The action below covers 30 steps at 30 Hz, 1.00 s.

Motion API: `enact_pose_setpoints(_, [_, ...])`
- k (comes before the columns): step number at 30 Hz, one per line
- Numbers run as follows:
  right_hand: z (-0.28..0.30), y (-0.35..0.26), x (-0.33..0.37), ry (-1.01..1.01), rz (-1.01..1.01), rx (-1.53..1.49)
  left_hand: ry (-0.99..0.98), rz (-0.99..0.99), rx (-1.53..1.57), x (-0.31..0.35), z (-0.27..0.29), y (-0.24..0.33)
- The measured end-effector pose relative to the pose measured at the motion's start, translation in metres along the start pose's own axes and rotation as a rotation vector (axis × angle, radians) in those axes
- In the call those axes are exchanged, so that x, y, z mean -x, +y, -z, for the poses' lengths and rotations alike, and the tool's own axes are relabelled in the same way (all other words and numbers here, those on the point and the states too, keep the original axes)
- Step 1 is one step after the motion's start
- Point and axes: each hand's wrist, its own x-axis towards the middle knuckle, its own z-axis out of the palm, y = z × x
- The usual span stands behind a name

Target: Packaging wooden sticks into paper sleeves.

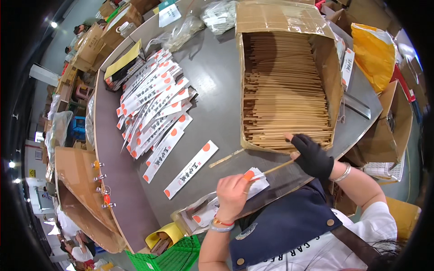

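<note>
While both hands meet near the table's front edge, the scene reads:
Table [217, 90]: grey, round-edged.
Carton [289, 81]: open, full of wooden chopsticks.
Sleeve pile [153, 104]: white paper, fanned at left.
Right hand [312, 156]: gloved, pinched on a chopstick [278, 168] beside the carton.
Left hand [231, 192]: closed around a paper sleeve [255, 178], chopstick tip at its mouth.

A packing workshop: a carton of wooden sticks [285, 90], stacked paper sleeves [153, 99], cardboard boxes [90, 43] all around.
</note>
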Motion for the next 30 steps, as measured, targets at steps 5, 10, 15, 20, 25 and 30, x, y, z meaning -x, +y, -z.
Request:
enact_pose_setpoints(5, [-0.014,-0.049,0.001,-0.18,0.145,-0.506,-0.075,-0.156,0.003,-0.014,-0.001,0.008])
enact_pose_setpoints(10, [-0.005,0.044,-0.005,0.207,0.109,0.335,-0.087,0.231,-0.089,0.023,-0.012,-0.018])
enact_pose_setpoints(15, [-0.012,0.045,-0.005,0.093,0.184,0.5,-0.088,0.677,0.485,0.049,-0.035,-0.026])
enact_pose_setpoints(20, [-0.009,0.036,-0.011,0.0,0.181,0.624,0.026,0.33,0.131,0.041,-0.036,-0.024])
enact_pose_setpoints(25, [-0.01,0.032,-0.016,-0.041,0.239,0.682,-0.001,0.328,0.212,0.04,-0.03,-0.021])
enact_pose_setpoints(30, [-0.009,0.032,-0.016,-0.136,0.156,0.693,-0.034,0.546,0.365,0.035,-0.028,-0.015])
